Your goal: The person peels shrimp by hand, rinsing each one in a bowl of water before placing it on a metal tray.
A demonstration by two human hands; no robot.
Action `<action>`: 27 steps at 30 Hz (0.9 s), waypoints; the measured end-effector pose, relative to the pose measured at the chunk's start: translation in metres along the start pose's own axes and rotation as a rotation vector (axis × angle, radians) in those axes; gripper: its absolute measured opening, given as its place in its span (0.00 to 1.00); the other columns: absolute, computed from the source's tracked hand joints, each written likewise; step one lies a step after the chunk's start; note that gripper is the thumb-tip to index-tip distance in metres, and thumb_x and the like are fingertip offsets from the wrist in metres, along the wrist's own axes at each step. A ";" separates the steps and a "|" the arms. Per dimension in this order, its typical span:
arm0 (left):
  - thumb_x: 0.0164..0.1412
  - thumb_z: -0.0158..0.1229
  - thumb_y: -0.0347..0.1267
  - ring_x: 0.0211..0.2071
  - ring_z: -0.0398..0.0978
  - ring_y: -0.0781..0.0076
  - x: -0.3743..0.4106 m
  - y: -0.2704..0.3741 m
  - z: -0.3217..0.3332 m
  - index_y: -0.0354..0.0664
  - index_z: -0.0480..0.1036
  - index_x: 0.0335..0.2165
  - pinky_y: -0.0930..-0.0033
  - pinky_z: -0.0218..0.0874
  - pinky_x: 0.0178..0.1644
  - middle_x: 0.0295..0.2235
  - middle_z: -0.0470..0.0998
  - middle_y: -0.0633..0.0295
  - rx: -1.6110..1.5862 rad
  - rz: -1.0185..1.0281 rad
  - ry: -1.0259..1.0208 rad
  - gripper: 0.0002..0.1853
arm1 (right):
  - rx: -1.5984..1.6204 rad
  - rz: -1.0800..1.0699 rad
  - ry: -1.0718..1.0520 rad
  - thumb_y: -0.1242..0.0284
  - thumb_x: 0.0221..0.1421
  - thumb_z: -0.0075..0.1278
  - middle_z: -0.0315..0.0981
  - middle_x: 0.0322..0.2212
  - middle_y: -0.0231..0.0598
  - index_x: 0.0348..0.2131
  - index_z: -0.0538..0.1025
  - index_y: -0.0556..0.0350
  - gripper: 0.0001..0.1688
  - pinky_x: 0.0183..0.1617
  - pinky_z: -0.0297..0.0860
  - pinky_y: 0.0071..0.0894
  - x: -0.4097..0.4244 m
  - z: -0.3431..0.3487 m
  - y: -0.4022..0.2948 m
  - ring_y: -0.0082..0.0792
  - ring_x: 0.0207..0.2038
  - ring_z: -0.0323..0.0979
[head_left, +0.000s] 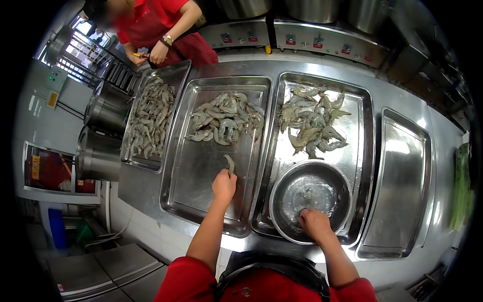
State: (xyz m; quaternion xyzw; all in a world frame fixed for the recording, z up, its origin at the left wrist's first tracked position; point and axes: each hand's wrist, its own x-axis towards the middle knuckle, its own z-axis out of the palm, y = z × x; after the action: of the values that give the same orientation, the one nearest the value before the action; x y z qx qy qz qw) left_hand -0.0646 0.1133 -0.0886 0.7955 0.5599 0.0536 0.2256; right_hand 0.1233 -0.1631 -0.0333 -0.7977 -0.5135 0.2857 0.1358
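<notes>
Over the middle steel tray, my left hand grips a raw shrimp that points away from me. A heap of whole shrimp lies in the far half of that tray. My right hand is inside the near side of a round steel bowl, its fingers curled downward; whether they hold anything is hidden. Small pale scraps sit on the bowl's floor. The bowl rests in the near part of the right-hand tray, where more shrimp lie beyond it.
A narrower tray full of shrimp stands far left. Another steel tray is at right on the steel table. Across the table, a person in red holds a small yellow-handled tool. Steel pots stand at left.
</notes>
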 end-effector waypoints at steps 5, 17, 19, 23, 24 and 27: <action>0.61 0.48 0.30 0.20 0.70 0.80 -0.020 0.042 -0.024 0.37 0.67 0.33 0.77 0.62 0.25 0.22 0.71 0.64 -0.972 -0.111 -0.315 0.07 | -0.011 0.014 0.089 0.68 0.49 0.52 0.72 0.26 0.44 0.26 0.74 0.55 0.09 0.32 0.69 0.45 0.000 0.001 0.008 0.47 0.29 0.73; 0.56 0.56 0.31 0.25 0.72 0.57 -0.073 0.141 -0.057 0.36 0.72 0.32 0.62 0.61 0.28 0.24 0.73 0.55 -0.446 0.791 -0.161 0.08 | 0.110 -0.031 0.343 0.77 0.47 0.50 0.70 0.29 0.44 0.30 0.75 0.54 0.06 0.33 0.69 0.41 -0.016 -0.029 -0.002 0.46 0.32 0.72; 0.56 0.56 0.33 0.28 0.72 0.49 -0.081 0.149 -0.061 0.36 0.71 0.32 0.56 0.62 0.31 0.26 0.73 0.52 -0.385 0.815 -0.235 0.10 | 0.246 -0.089 0.524 0.80 0.47 0.50 0.71 0.30 0.43 0.32 0.76 0.54 0.08 0.34 0.69 0.39 -0.017 -0.051 -0.011 0.45 0.32 0.72; 0.56 0.56 0.34 0.27 0.70 0.48 -0.090 0.150 -0.054 0.37 0.69 0.29 0.54 0.60 0.29 0.24 0.71 0.53 -0.328 0.884 -0.343 0.09 | 0.605 -0.203 0.590 0.78 0.47 0.55 0.71 0.32 0.41 0.35 0.76 0.56 0.11 0.33 0.69 0.37 -0.018 -0.080 -0.028 0.43 0.30 0.71; 0.55 0.55 0.33 0.27 0.70 0.48 -0.092 0.153 -0.054 0.37 0.69 0.29 0.54 0.60 0.29 0.25 0.71 0.53 -0.314 0.904 -0.367 0.09 | 0.626 -0.223 0.567 0.78 0.46 0.56 0.71 0.31 0.41 0.35 0.76 0.57 0.12 0.34 0.69 0.36 -0.016 -0.086 -0.032 0.42 0.31 0.71; 0.55 0.55 0.33 0.28 0.70 0.48 -0.097 0.156 -0.055 0.38 0.68 0.30 0.54 0.60 0.30 0.26 0.71 0.53 -0.279 0.959 -0.433 0.09 | 0.495 -0.405 0.597 0.78 0.45 0.57 0.71 0.31 0.42 0.35 0.76 0.57 0.13 0.35 0.69 0.35 -0.006 -0.087 -0.032 0.42 0.32 0.71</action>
State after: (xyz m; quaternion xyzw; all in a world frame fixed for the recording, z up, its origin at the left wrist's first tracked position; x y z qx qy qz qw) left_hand 0.0168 -0.0013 0.0419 0.9170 0.0625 0.0594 0.3894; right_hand 0.1493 -0.1478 0.0544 -0.6717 -0.5141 0.1248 0.5186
